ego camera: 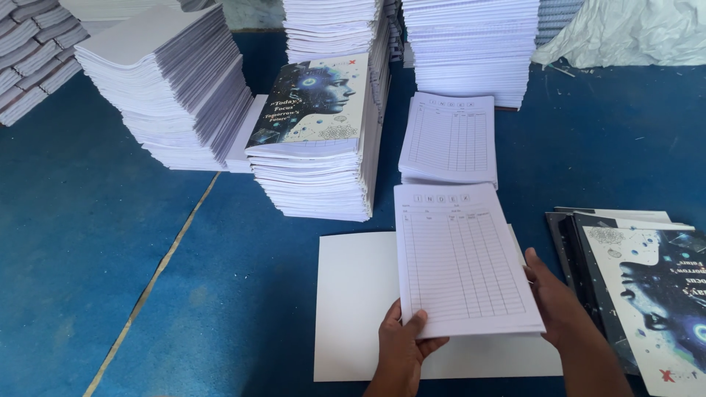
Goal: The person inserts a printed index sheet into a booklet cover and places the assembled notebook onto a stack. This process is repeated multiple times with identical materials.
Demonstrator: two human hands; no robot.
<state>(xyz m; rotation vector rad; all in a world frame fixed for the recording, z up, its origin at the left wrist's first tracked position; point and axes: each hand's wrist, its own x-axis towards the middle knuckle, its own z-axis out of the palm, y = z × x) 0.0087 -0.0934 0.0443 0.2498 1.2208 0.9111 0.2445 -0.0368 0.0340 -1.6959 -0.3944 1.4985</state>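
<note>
My left hand (401, 353) pinches the near short edge of the index-page bundle (463, 261) at about its 7 o'clock corner, thumb on top of the ruled sheet and the other fingers hidden beneath. My right hand (559, 305) clasps the same bundle along its right long edge near the 4 o'clock corner, palm against the paper's side. So both grips are closed on this one sheaf, and neither is free.

The bundle lies directly between my hands, held slightly above the blank white cover sheet (353, 301) that is spread flat on the blue surface (88, 242). The bundle's long axis runs from 6 o'clock to 12 o'clock, tipped a little toward 11, and it sits over the right half of the white sheet, with the sheet's bare left half showing at my 9 o'clock. The left hand is the nearer to that bare half; the right hand is the nearer to the printed covers (647, 294) fanned out at 3 o'clock, which it does not touch.

Farther on at 12 o'clock lies a low pile of index pages (448, 140), apart from the bundle I hold. At 11 o'clock stands the tall stack topped by a printed cover (312, 103), and beyond it at 10 o'clock a leaning stack of plain white sections (169, 81).
</note>
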